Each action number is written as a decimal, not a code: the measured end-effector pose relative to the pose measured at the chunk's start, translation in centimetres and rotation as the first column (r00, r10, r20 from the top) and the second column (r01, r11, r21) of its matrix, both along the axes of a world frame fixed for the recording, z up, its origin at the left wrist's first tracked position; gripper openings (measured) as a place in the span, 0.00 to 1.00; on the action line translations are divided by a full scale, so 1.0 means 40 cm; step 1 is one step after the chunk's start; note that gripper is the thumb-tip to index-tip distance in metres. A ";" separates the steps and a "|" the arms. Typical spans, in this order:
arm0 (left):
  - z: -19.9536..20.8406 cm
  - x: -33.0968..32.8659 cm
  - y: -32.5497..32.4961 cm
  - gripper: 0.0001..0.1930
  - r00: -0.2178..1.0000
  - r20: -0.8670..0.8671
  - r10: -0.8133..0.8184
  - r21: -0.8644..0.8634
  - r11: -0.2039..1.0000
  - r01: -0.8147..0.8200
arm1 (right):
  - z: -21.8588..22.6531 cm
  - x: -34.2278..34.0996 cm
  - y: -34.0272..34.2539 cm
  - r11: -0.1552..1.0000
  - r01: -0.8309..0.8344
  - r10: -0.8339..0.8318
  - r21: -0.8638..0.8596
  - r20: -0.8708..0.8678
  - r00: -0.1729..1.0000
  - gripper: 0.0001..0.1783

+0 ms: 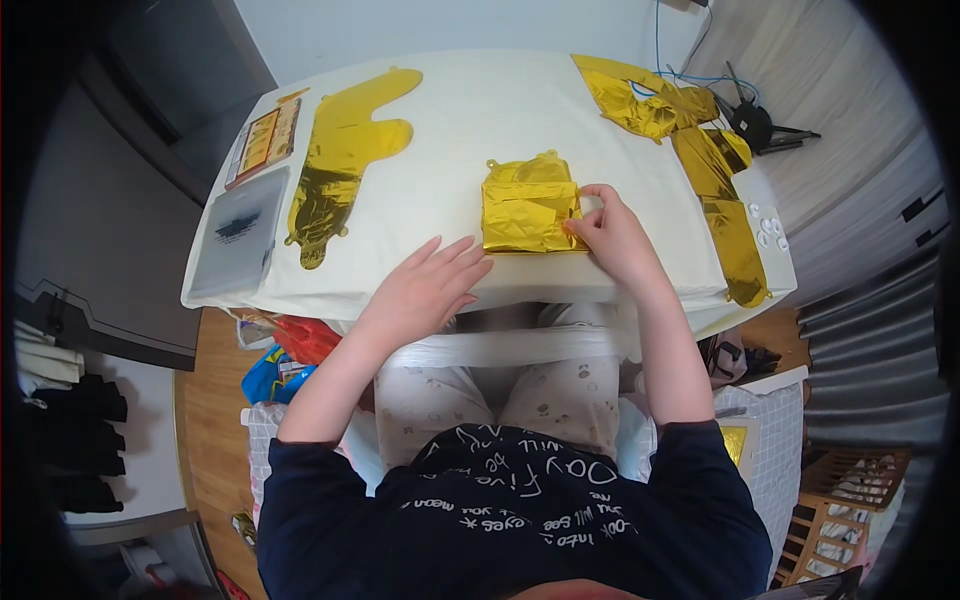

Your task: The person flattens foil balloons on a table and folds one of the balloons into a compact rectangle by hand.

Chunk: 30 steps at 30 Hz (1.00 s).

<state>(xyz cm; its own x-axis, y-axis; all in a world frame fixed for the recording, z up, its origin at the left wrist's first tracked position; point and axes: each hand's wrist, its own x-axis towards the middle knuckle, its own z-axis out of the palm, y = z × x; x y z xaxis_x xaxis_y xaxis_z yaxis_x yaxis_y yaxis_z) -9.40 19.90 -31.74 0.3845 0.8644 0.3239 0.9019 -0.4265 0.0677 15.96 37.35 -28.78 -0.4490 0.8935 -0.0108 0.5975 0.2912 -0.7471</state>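
In front of me on the table lies a gold foil balloon (530,215), flat and folded into a roughly square packet, with small tabs on its far edge. My right hand (612,232) is closed at the packet's right edge, thumb and forefinger gripping the foil. My left hand (425,285) rests open near the table's front edge, fingers stretched out toward the packet's near left corner. Further left an uninflated gold balloon (345,160) is spread flat. More flat gold foil balloons (725,190) lie along the right side, partly overlapping.
A white cloth covers the table (450,120). At its left end are a translucent plastic sheet or bag (240,235) and a framed card (265,145). A black router (752,125) with blue cable stands at the far right. Small white discs (768,228) lie by the right edge.
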 end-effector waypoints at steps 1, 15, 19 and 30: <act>0.000 -0.002 -0.002 0.26 1.000 0.002 -0.006 -0.005 1.000 0.006 | 0.000 -0.001 0.001 1.000 -0.002 0.002 -0.001 0.002 1.000 0.27; 0.010 0.039 0.096 0.23 0.450 0.822 0.348 -0.261 0.934 -0.246 | -0.021 0.008 -0.016 1.000 0.007 -0.008 -0.007 -0.137 0.990 0.24; 0.036 0.011 0.163 0.25 0.427 0.779 0.460 -0.449 0.884 -0.134 | -0.018 0.012 -0.025 1.000 0.008 -0.006 0.016 -0.135 0.991 0.24; 0.059 0.042 0.169 0.21 0.522 0.676 0.520 -0.450 0.853 -0.266 | -0.007 0.003 -0.011 1.000 -0.001 0.001 -0.007 -0.060 0.998 0.25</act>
<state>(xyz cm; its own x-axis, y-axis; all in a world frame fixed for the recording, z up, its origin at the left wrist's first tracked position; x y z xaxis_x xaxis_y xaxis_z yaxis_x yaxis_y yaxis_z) -7.74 26.64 -29.39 -0.2915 0.9547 0.0599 0.5293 0.1087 0.8415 16.10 36.92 -29.04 -0.4498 0.8931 0.0100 0.5516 0.2866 -0.7833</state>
